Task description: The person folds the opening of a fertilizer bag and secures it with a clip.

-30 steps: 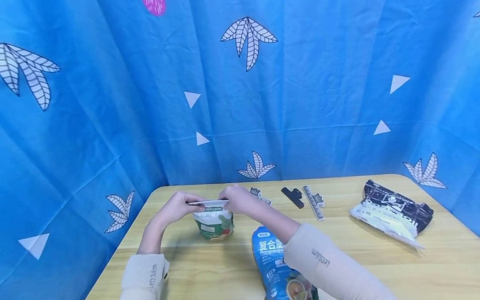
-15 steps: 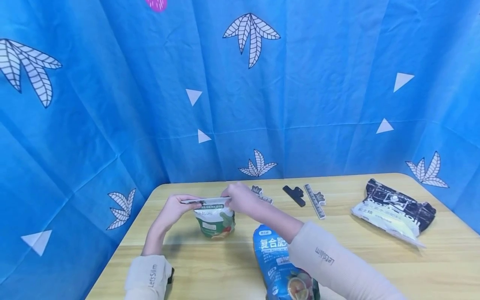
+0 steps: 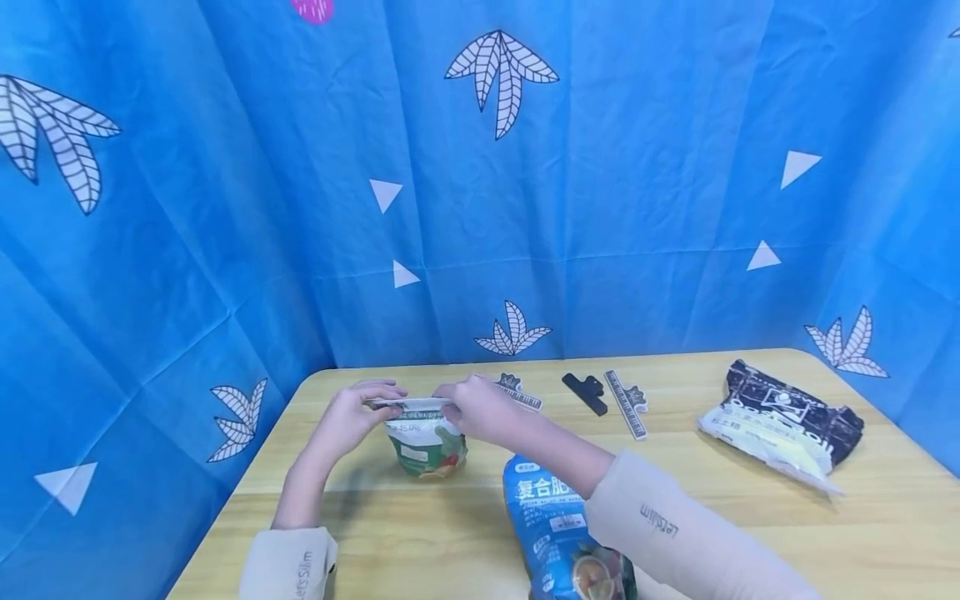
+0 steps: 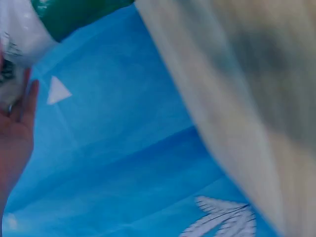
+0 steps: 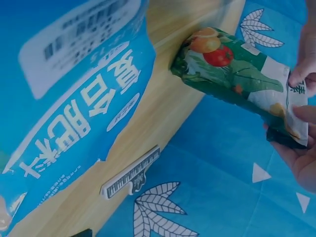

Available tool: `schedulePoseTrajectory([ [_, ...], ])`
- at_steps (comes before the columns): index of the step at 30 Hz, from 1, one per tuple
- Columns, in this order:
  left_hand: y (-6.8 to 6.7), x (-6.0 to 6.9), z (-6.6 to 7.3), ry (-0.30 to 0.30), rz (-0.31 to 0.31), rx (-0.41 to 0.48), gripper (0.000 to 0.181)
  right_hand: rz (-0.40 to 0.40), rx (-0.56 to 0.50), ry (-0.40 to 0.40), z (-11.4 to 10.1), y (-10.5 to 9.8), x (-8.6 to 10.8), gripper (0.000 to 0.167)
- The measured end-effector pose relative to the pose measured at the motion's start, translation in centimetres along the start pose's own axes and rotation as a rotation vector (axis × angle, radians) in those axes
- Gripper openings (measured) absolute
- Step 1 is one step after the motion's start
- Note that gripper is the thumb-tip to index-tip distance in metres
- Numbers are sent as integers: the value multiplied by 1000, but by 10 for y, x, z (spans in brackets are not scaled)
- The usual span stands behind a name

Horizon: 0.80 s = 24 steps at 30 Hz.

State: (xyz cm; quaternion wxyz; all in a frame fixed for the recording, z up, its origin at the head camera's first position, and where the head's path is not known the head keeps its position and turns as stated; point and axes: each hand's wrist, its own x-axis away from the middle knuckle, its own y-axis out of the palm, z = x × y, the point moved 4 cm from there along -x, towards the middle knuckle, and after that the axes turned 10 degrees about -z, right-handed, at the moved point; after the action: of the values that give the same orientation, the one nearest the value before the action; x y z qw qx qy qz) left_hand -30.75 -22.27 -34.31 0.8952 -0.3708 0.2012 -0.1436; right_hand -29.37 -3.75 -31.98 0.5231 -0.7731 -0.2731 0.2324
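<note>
A green and white bag (image 3: 422, 450) printed with vegetables stands upright on the table, and its top edge is folded over flat. At the left end of that fold my left hand (image 3: 358, 417) pinches the edge between thumb and fingers. My right hand (image 3: 482, 408) grips the fold's other end, its fingertips partly hidden from the head camera. In the right wrist view the bag (image 5: 237, 74) shows tomatoes and leaves, with fingers and thumbs on its white upper end. The left wrist view catches only part of the bag (image 4: 81, 15) beside the left hand (image 4: 15, 143).
A blue fertilizer bag (image 3: 547, 525) lies under the right forearm. Behind the hands are a black clip (image 3: 587, 392) and two ruler-patterned clips, one upright (image 3: 627, 404) and one slanted (image 3: 517, 392). A black and white bag (image 3: 783, 421) lies at right. Blue curtain (image 3: 637, 167) surrounds the table.
Both hands keep hold of the bag's folded top. The right hand has shifted slightly left along the fold, and the left fingers now reach a little higher over the edge.
</note>
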Motion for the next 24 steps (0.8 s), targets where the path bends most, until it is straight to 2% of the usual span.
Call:
schedulePoseTrajectory([
  [3,1,2,15,13,22,-205,16,62,69,-72,-4,0,-1,22],
  [6,4,4,24,27,29,-336,17,103,142,-104,-8,1,-4,20],
  [9,7,6,28,77,51,-432,20,124,196,-101,-12,1,-6,19],
  [16,14,6,35,209,146,-505,14,172,333,-91,-14,1,-5,13],
  [21,15,6,34,250,224,-552,10,170,305,-73,-12,2,-7,21],
  [24,15,5,33,243,216,-543,10,159,277,-50,-11,2,-7,25],
])
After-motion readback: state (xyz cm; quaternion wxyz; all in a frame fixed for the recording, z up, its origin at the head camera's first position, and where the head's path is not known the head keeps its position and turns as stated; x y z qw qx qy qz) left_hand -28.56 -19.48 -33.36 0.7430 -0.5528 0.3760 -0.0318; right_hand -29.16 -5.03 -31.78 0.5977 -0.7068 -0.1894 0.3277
